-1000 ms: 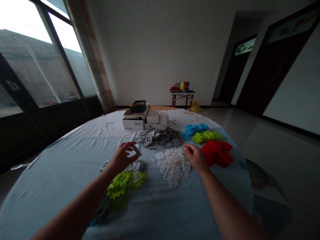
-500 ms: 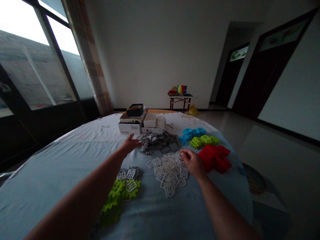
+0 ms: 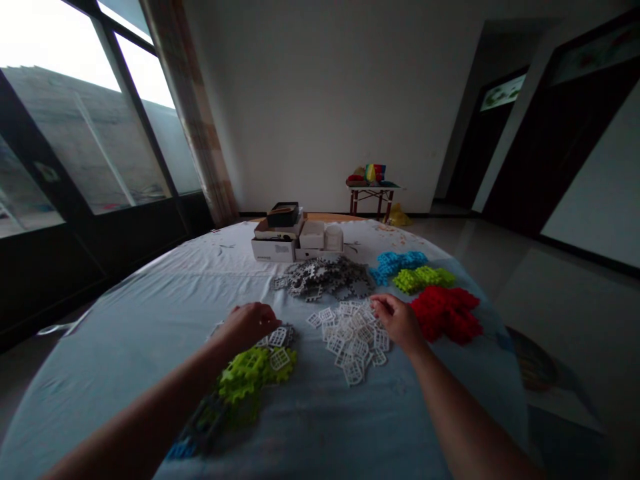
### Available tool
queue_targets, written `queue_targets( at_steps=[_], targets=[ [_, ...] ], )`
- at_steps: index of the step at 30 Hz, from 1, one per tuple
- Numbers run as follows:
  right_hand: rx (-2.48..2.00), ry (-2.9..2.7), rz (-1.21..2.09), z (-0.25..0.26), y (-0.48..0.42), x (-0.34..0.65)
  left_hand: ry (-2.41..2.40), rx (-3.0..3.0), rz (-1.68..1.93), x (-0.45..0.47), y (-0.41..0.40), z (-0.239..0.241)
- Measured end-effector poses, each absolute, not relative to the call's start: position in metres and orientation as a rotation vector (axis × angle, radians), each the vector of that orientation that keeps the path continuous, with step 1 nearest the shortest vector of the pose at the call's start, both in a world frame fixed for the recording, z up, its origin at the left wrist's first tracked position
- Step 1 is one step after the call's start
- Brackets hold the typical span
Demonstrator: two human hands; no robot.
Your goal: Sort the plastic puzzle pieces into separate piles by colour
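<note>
My left hand [image 3: 251,320] is over the near left group, its fingers curled downward. Under and beside it are grey notched pieces [image 3: 290,333], with white window-shaped lattice pieces [image 3: 279,359] lying on them and on bright green notched pieces [image 3: 245,373]. Whether its fingers hold anything is hidden. At the right edge of a pile of white lattice pieces [image 3: 350,337], my right hand [image 3: 399,320] is closed in a pinch. Anything between its fingertips is too small to make out.
Beyond the white pile lies a heap of grey notched pieces [image 3: 325,275], with stacked boxes [image 3: 274,250] behind. Blue [image 3: 395,265], green [image 3: 423,279] and red pieces [image 3: 445,313] line the right side of the round cloth-covered table [image 3: 320,433]. A side table [image 3: 373,188] stands at the wall.
My left hand has drawn back from the grey heap toward me, over the near left pieces, and its fingers have curled. My right hand stays beside the white pile. The view has shifted slightly.
</note>
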State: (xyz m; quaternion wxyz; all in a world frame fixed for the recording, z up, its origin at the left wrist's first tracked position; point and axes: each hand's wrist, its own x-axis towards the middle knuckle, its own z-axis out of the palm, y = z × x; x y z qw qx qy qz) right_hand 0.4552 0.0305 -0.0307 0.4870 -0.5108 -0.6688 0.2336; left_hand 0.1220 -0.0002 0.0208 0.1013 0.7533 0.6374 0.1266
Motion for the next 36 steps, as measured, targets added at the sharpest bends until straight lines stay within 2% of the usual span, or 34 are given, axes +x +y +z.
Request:
queue_targets(
  at_steps=[5,27,36],
  targets=[
    [-1.260,-1.641,0.580,-0.036,0.031,0.458,2.021,2.272,0.137,0.135,-0.017,0.021],
    [-1.233,-1.613,0.606,-0.031,0.030,0.457,1.998,2.083,0.212,0.128,-0.010,0.012],
    [-1.232,-1.604,0.606,-0.030,0.030,0.456,1.721,2.015,0.291,0.116,0.003,0.023]
  ],
)
